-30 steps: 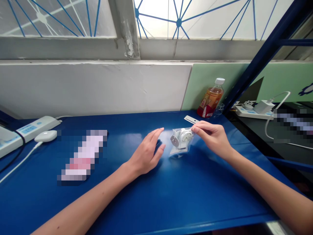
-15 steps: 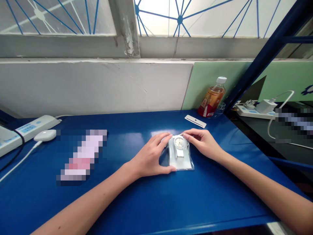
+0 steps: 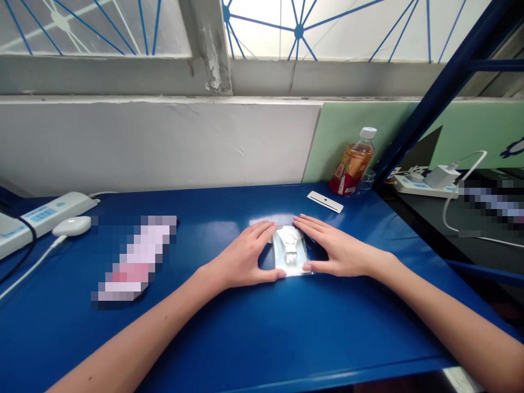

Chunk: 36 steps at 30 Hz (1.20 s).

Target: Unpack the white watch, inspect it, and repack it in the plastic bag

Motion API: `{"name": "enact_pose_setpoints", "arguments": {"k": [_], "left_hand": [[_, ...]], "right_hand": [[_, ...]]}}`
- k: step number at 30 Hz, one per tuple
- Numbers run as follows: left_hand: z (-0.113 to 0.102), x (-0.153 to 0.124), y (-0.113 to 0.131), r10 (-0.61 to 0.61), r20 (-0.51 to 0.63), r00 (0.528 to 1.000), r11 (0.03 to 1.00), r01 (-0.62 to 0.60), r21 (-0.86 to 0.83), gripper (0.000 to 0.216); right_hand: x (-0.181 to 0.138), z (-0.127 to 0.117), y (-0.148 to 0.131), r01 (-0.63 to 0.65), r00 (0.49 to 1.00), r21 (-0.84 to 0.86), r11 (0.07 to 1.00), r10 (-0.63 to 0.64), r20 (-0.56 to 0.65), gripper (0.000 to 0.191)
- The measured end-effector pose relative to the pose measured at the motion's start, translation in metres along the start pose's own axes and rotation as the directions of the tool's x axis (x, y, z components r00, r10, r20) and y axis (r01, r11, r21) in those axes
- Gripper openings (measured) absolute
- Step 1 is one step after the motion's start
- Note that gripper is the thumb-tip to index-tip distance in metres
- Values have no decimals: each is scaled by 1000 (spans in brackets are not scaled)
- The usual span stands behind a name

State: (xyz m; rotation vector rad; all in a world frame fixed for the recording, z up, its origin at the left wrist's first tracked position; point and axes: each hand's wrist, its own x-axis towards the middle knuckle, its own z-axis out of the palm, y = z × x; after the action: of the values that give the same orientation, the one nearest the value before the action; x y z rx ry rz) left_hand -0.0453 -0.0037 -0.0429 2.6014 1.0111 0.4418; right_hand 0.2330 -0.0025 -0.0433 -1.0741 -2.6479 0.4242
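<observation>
A clear plastic bag (image 3: 303, 267) with a white wristwatch (image 3: 291, 252) inside it is between my two hands, in front of me over the blue table (image 3: 262, 333). The round watch face is washed out by glare. My left hand (image 3: 244, 256) holds the bag's left side, fingertips at the upper corner and thumb at the lower edge. On the other side, my right hand (image 3: 341, 251) holds it likewise, its fingers long and close together along the upper right and its thumb on the lower right corner.
Behind lie a white card (image 3: 325, 202) and a bottle of amber drink (image 3: 352, 164) beside a clear cup (image 3: 366, 179). A blurred-out oblong thing (image 3: 141, 256), a white charger (image 3: 71, 226) and a power strip (image 3: 45, 218) occupy the left. A blue post (image 3: 434, 87) slants at right.
The bag has shifted slightly left and away, together with my left hand. My right hand has turned and brought its thumb down to the lower right corner. Glare now covers the watch face.
</observation>
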Motion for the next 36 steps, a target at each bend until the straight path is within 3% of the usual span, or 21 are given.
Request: {"name": "enact_pose_setpoints", "arguments": {"k": [7, 16, 29, 36], "left_hand": [[0, 0, 0, -7, 23, 1000, 1000, 7, -4, 96], [1, 0, 2, -14, 29, 999, 1000, 14, 22, 96], [3, -2, 1, 21, 12, 1000, 999, -22, 31, 85], [4, -3, 1, -33, 28, 999, 999, 32, 11, 85]], "right_hand": [[-2, 2, 5, 7, 1000, 65, 998, -7, 1, 98], [1, 0, 0, -2, 1000, 3, 1000, 2, 8, 101], [3, -4, -3, -42, 998, 10, 999, 41, 45, 95], [2, -3, -2, -32, 999, 19, 999, 33, -23, 88]]}}
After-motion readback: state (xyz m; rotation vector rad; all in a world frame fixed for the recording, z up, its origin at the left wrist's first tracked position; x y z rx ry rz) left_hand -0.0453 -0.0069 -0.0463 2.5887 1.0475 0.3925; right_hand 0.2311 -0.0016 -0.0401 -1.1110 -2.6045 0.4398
